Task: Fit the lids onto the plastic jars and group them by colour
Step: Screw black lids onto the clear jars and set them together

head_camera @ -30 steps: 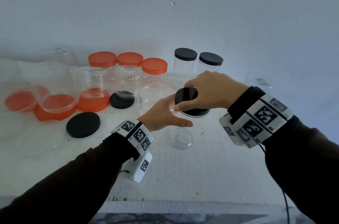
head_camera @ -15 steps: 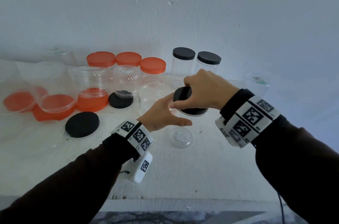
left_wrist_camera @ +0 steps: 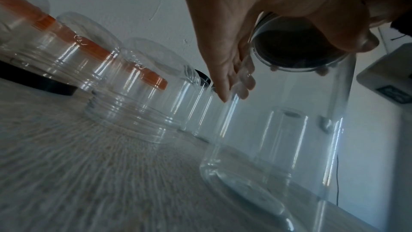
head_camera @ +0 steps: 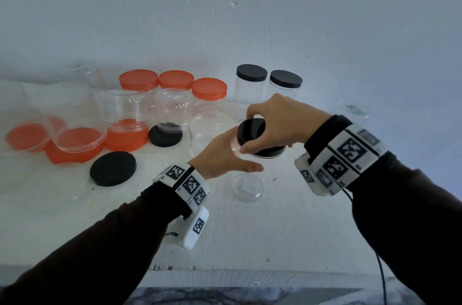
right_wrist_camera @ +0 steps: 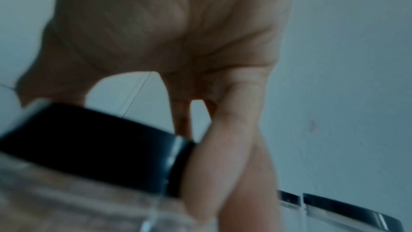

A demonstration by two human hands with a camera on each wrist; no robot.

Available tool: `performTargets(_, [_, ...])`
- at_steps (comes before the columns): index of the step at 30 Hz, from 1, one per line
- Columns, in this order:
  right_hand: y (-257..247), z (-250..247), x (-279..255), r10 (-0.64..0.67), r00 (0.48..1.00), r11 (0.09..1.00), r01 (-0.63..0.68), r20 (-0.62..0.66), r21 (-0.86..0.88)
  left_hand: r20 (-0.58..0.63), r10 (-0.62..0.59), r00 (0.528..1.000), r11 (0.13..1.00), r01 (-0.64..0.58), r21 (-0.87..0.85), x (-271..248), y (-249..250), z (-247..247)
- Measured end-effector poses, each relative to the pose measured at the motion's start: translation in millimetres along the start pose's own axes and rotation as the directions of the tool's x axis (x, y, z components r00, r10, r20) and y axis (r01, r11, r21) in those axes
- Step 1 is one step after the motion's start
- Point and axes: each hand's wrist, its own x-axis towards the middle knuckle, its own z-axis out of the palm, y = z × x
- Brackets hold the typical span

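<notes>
A tall clear jar (head_camera: pixel 247 187) stands on the white table (head_camera: pixel 287 229) at the centre. My left hand (head_camera: pixel 232 154) wraps its upper wall, fingers (left_wrist_camera: pixel 234 77) on one side and the thumb on the other. A black lid (head_camera: pixel 252 134) sits on the jar's mouth. My right hand (head_camera: pixel 275 124) grips that lid from above, fingers curled round its rim (right_wrist_camera: pixel 223 165). In the left wrist view the lid (left_wrist_camera: pixel 296 48) shows through the jar (left_wrist_camera: pixel 278 130). In the right wrist view the black lid (right_wrist_camera: pixel 95 147) is blurred.
At the back stand three orange-lidded jars (head_camera: pixel 175 79) and two black-lidded jars (head_camera: pixel 252 72). Left of my hands are upturned clear jars on an orange lid (head_camera: pixel 125 134) and a black lid (head_camera: pixel 165 134), loose orange lids (head_camera: pixel 27 134), and a loose black lid (head_camera: pixel 113 168). A clear jar (head_camera: pixel 352 109) stands at the right.
My right hand stays on the black lid and its wrist has shifted slightly. The left hand keeps its hold on the jar in the same place.
</notes>
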Motion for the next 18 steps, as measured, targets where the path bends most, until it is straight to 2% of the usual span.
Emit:
performTargets(2, [-2.5,2.5,-0.9,0.024,0.998,0.997,-0.029,-0.059,-0.076,0.006,-0.012,1.0,1.0,0.012,-0.001,0.2,-0.6,-0.1])
performTargets(3, [-1.3,2.1,-1.3,0.021,0.999,0.993,-0.026,-0.043,-0.112,0.007,-0.014,1.0,1.0,0.014,0.0,0.3,-0.7,-0.3])
performTargets(5, [5.3,-4.3,-0.8,-0.017,0.992,0.992,0.033,0.126,-0.124,-0.001,-0.014,1.0,1.0,0.014,0.016,0.7,0.4,-1.3])
performTargets(6, [7.8,-8.7,-1.0,-0.056,0.972,0.995,0.073,0.229,-0.067,-0.001,-0.01,1.0,1.0,0.01,0.024,1.0,0.9,-1.5])
performTargets(7, [9.5,-12.4,-1.1,-0.098,0.95,0.995,0.103,0.298,-0.001,0.004,-0.007,1.0,1.0,0.007,0.03,1.2,1.5,-1.3])
performTargets(8, [10.6,-13.8,-0.7,-0.128,0.941,0.992,0.122,0.314,0.04,0.011,-0.008,1.0,0.999,0.008,0.038,1.3,1.8,-1.1])
performTargets(12, [8.7,-3.1,2.1,-0.074,0.992,0.997,0.073,0.107,0.007,0.003,-0.015,1.0,1.0,0.015,0.005,1.3,0.1,1.0])
performTargets(15, [3.0,7.9,1.8,-0.011,0.998,1.0,0.01,-0.062,-0.019,0.004,-0.017,1.0,1.0,0.017,-0.016,0.1,-0.3,1.9])
performTargets(17, [5.9,6.5,1.6,-0.002,0.999,0.995,-0.003,-0.042,-0.1,0.003,-0.023,1.0,1.0,0.023,-0.007,0.3,0.1,1.2])
performTargets(18, [8.9,3.0,1.5,-0.015,0.999,0.993,0.02,0.042,-0.113,0.002,-0.025,1.0,1.0,0.025,0.007,0.5,0.7,0.8])
